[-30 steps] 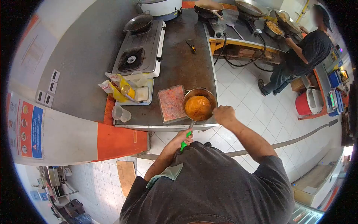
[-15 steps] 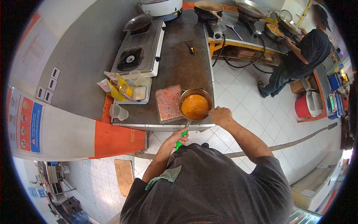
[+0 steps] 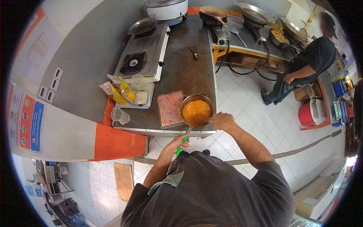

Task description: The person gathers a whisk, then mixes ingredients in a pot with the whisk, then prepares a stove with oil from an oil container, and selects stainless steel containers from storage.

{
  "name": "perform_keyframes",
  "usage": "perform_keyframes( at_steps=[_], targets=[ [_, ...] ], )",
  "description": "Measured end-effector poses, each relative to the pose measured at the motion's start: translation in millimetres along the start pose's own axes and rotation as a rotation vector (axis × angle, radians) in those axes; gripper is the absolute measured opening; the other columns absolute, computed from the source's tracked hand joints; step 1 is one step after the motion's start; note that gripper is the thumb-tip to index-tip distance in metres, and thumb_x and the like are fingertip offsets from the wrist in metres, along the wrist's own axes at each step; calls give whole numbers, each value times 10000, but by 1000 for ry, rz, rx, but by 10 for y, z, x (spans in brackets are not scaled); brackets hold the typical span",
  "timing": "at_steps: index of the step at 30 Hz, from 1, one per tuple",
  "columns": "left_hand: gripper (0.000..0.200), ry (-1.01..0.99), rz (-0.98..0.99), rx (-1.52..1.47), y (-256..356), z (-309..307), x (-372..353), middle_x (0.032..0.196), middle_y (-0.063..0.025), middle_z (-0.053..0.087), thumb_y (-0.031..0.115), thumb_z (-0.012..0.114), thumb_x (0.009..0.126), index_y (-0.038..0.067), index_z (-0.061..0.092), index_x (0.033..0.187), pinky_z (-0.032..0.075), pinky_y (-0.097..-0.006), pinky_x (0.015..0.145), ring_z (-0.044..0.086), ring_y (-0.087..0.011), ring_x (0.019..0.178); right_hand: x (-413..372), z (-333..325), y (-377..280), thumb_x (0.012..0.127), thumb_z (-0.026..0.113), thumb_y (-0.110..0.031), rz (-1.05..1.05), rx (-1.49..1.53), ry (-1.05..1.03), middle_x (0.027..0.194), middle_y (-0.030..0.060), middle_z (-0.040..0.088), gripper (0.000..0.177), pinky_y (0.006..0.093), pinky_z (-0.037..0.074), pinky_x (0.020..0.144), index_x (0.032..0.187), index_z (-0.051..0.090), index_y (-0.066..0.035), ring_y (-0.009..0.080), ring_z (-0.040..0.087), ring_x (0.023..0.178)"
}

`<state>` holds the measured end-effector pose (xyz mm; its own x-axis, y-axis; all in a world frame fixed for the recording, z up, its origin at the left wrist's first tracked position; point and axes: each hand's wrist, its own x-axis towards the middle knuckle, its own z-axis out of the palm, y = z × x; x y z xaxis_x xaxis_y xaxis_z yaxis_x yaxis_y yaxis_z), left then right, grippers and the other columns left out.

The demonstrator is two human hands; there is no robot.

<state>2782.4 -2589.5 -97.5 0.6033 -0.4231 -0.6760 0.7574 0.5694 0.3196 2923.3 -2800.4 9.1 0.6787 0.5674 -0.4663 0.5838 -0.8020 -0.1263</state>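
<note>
My left hand (image 3: pixel 180 142) is closed round the green handle (image 3: pixel 182 146) of a saucepan (image 3: pixel 210 104) near the counter's front edge. Orange sauce (image 3: pixel 196 112) fills the pan's bottom. At the pan's right rim, my right hand (image 3: pixel 222 121) is closed on something I cannot make out, which reaches into the sauce. Just left of the pan lies a flat clear pack (image 3: pixel 171 108) with red and pale contents.
A two-burner stove (image 3: pixel 145 56), a tray (image 3: pixel 149 99) with yellow packets, a plastic cup (image 3: pixel 120 115) and a yellow-black tool (image 3: pixel 195 54) are on the counter (image 3: pixel 181 72). A co-worker (image 3: pixel 315 56) stands at woks (image 3: pixel 255 14) at the right.
My right hand has shifted slightly down and left at the pan's rim, and the sauce surface looks different. The co-worker's arm has lowered to their side.
</note>
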Motion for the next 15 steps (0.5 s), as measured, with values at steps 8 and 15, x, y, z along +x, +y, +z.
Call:
perform_keyframes(
  at_steps=[8,15],
  targets=[
    [250,54,27,73,40,6,-24,640,8,362,326,461,891,88,415,827,196,-159,335,275,-42,458,-102,-69,-157,821,439,-169,124,-19,53,948,139,616,232,403,501,717,924,624,-75,268,615,882],
    [284,31,-32,4,94,-32,59,609,0,366,348,475,883,82,406,813,212,-162,316,272,-33,417,17,75,-301,797,476,-156,133,-31,67,895,114,646,206,370,515,674,892,646,-88,256,637,830]
  ],
)
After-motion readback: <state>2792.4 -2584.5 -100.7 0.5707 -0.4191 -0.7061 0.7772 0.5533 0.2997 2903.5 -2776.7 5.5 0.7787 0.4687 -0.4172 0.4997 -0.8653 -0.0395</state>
